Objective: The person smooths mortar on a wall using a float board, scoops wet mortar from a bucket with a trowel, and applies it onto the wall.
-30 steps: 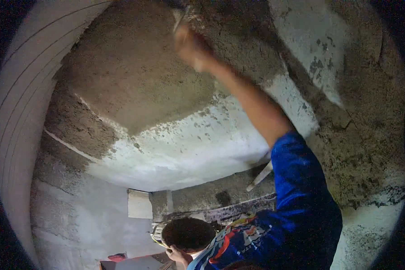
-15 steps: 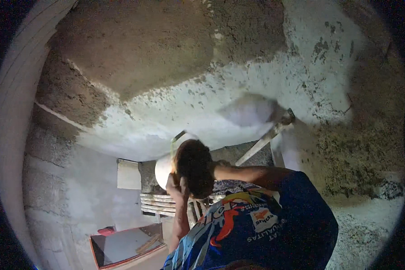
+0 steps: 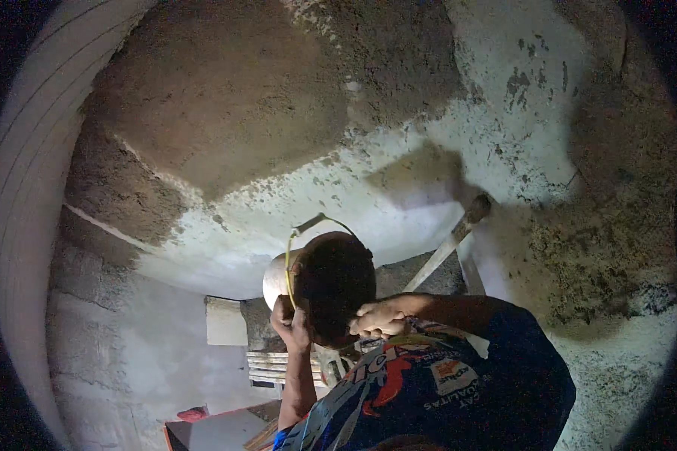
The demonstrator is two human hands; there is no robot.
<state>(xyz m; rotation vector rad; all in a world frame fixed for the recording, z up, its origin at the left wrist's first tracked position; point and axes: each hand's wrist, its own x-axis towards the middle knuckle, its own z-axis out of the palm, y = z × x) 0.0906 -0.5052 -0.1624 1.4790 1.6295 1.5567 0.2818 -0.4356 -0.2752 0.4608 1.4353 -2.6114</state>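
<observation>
A pale bucket (image 3: 275, 282) is tilted so that its dark mouth shows, and what lies inside is too dark to make out. Its thin yellowish wire handle (image 3: 288, 264), with a dark grip piece, stands up over the opening. My left hand (image 3: 292, 323) is closed around the bucket's lower left rim, beside the foot of the handle. At the lower right of the mouth is my right hand (image 3: 381, 317), its fingers curled in at the rim. Whether those fingers pinch the rim or something else is hidden.
A rough plastered surface (image 3: 226, 90), brown and whitish, spreads above the bucket. A wooden pole (image 3: 447, 248) slants up on the right. Lower left are stacked slats (image 3: 286, 368), a white panel (image 3: 226, 322), a red object (image 3: 192, 414) and a tray-like board (image 3: 222, 431).
My right hand, hidden in the bucket's dark mouth before, now shows at the rim, drawn back. The bucket's mouth has turned more into view, and my left hand keeps its hold.
</observation>
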